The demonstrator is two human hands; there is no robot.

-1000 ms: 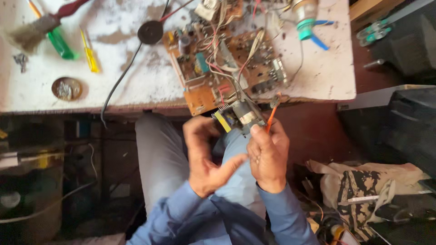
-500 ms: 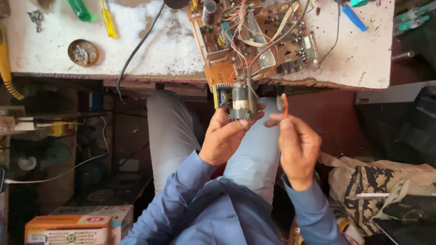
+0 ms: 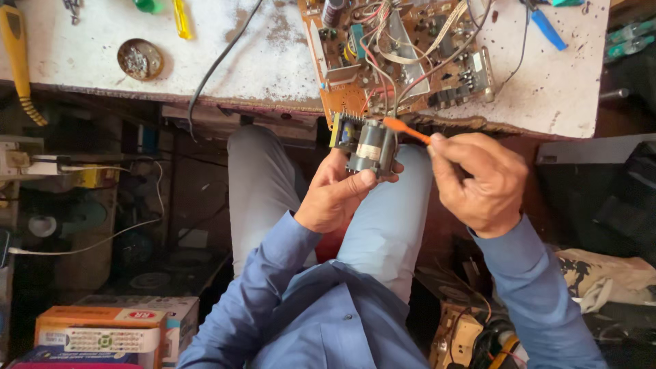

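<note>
Holding a grey-and-black boxy transformer-like component with a yellow side strip just off the desk's near edge, above the lap, the left hand has its grip clenched around the part from below, thumb lying across its lower face. The right hand pinches a slim orange-handled tool between thumb and fingers; its tip meets the upper right corner of the component. Whether the tip is a blade or a probe is too small to tell.

Wires run from the component up to an orange-brown circuit board crowded with parts and coloured leads, which lies on the white, stained desk and overhangs its near edge. Farther left on the desk sit a small round metal tin, a black cable and a yellow-handled screwdriver; a blue-handled tool lies toward the far right corner.

By the look of it, the step in hand is working the tool tip against the component's top. The next move would seem to call for a steady left hold and fine, light pressure from the right, keeping clear of the attached wires.
</note>
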